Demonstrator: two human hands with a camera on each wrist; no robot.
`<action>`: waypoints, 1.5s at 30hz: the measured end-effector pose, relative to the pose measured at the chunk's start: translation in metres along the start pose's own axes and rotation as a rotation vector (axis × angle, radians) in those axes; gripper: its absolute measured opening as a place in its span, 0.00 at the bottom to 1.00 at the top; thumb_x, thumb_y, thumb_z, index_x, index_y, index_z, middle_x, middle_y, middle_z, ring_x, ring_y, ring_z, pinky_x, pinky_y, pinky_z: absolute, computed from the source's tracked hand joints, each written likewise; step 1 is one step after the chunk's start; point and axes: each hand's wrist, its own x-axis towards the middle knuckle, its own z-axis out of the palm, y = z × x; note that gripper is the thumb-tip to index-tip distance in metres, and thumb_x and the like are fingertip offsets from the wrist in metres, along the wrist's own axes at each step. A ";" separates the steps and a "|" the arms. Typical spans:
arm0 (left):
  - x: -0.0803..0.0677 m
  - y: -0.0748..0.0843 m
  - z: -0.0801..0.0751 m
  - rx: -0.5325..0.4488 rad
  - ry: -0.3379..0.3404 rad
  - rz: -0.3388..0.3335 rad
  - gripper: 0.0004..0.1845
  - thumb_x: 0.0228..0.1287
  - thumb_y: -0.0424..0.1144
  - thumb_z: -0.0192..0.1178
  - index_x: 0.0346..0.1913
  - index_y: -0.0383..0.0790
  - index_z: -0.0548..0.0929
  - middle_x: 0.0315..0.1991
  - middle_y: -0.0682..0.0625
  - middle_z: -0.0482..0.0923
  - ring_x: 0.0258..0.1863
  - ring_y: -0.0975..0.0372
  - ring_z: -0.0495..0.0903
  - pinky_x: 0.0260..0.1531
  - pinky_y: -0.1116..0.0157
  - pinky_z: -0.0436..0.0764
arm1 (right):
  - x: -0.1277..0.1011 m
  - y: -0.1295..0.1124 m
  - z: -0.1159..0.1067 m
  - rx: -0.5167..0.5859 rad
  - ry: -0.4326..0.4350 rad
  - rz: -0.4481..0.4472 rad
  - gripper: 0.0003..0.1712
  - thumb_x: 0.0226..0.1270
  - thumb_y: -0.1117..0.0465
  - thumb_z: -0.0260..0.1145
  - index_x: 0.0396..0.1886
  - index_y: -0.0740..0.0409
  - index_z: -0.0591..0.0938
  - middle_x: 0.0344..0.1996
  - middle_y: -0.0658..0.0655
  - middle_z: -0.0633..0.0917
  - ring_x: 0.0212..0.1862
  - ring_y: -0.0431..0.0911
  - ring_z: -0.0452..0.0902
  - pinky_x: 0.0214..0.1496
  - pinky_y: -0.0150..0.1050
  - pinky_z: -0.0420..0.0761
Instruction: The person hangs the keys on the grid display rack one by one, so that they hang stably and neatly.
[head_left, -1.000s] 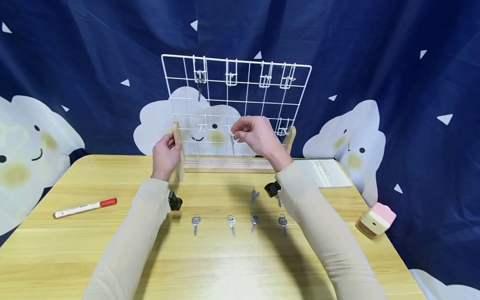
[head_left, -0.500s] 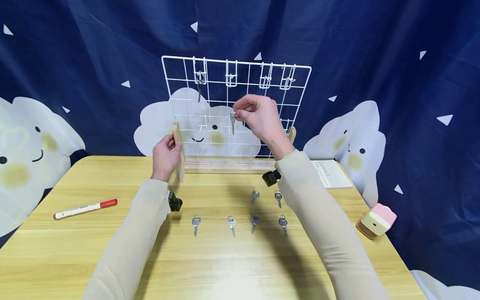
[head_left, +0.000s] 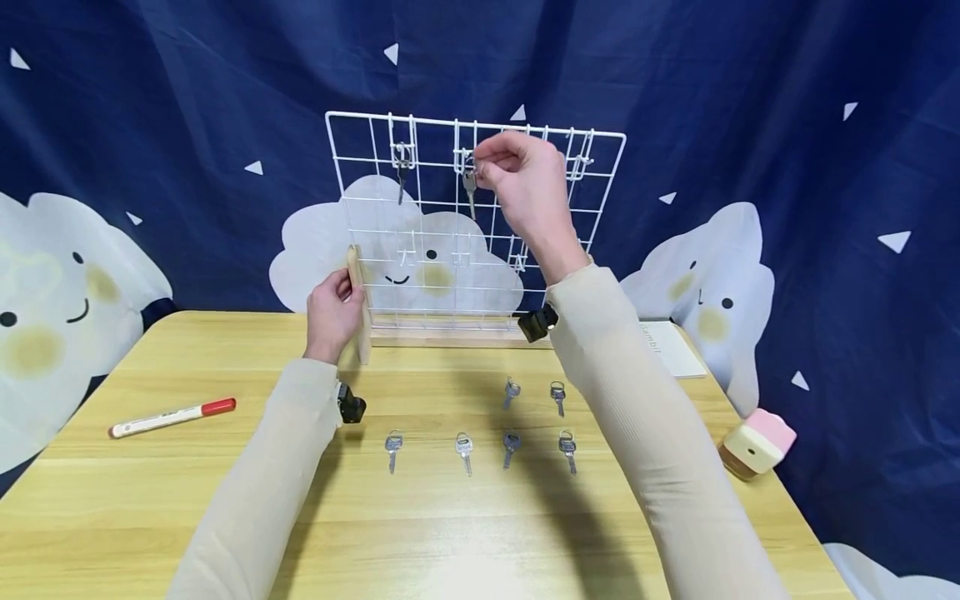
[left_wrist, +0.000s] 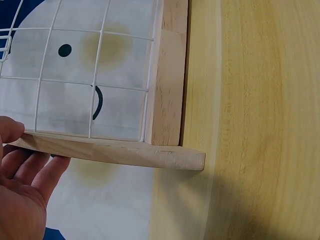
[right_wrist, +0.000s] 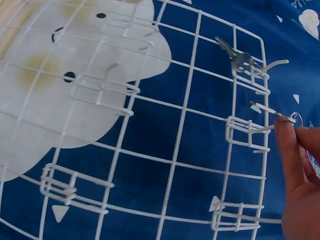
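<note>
A white wire grid point(head_left: 435, 122) stands in a wooden frame at the back of the table, with wire hooks on it. My left hand point(head_left: 332, 315) grips the frame's left upright point(left_wrist: 110, 152), thumb on one side and fingers on the other. Up at the top row, my right hand point(head_left: 528, 187) pinches a silver key point(head_left: 471, 196) by its ring end, close to the second hook point(right_wrist: 240, 131). Whether the ring touches that hook, I cannot tell. Another key point(head_left: 402, 179) hangs from the first top hook. The right hand hides part of the grid's right side.
Several keys point(head_left: 464, 454) lie in two rows on the wooden table point(head_left: 375, 533). A red-capped marker point(head_left: 172, 417) lies at left. At right are a white notebook point(head_left: 678, 354), partly behind the sleeve, and a pink, cream and brown block point(head_left: 757, 443). A blue curtain hangs behind.
My right hand has risen with the key from the grid's lower middle to the second hook in the top row. The left hand has stayed on the upright.
</note>
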 end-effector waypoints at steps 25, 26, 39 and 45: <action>-0.001 -0.003 -0.001 -0.008 -0.014 0.017 0.23 0.72 0.33 0.53 0.68 0.30 0.70 0.63 0.35 0.72 0.62 0.50 0.73 0.61 0.60 0.74 | -0.003 0.009 0.010 -0.109 0.076 0.030 0.06 0.67 0.70 0.64 0.40 0.65 0.85 0.33 0.55 0.86 0.33 0.40 0.82 0.39 0.28 0.82; -0.001 -0.003 -0.001 -0.009 -0.015 0.015 0.24 0.72 0.33 0.53 0.68 0.31 0.70 0.63 0.35 0.72 0.62 0.51 0.73 0.61 0.61 0.74 | -0.006 0.011 0.009 -0.085 0.078 0.030 0.06 0.67 0.70 0.63 0.40 0.65 0.85 0.33 0.56 0.86 0.34 0.42 0.83 0.39 0.28 0.83; 0.001 -0.003 -0.001 -0.026 -0.009 0.023 0.23 0.68 0.29 0.54 0.65 0.28 0.73 0.60 0.34 0.75 0.59 0.51 0.76 0.59 0.61 0.76 | -0.055 0.046 -0.008 -0.203 -0.114 0.023 0.07 0.67 0.65 0.65 0.42 0.60 0.85 0.35 0.51 0.86 0.38 0.41 0.80 0.43 0.36 0.78; -0.001 -0.005 -0.001 -0.012 -0.013 0.016 0.24 0.68 0.29 0.53 0.66 0.29 0.72 0.60 0.34 0.75 0.59 0.50 0.76 0.59 0.61 0.76 | -0.078 0.070 -0.017 -0.291 -0.298 0.106 0.06 0.68 0.65 0.64 0.42 0.58 0.85 0.36 0.51 0.85 0.40 0.45 0.79 0.42 0.40 0.79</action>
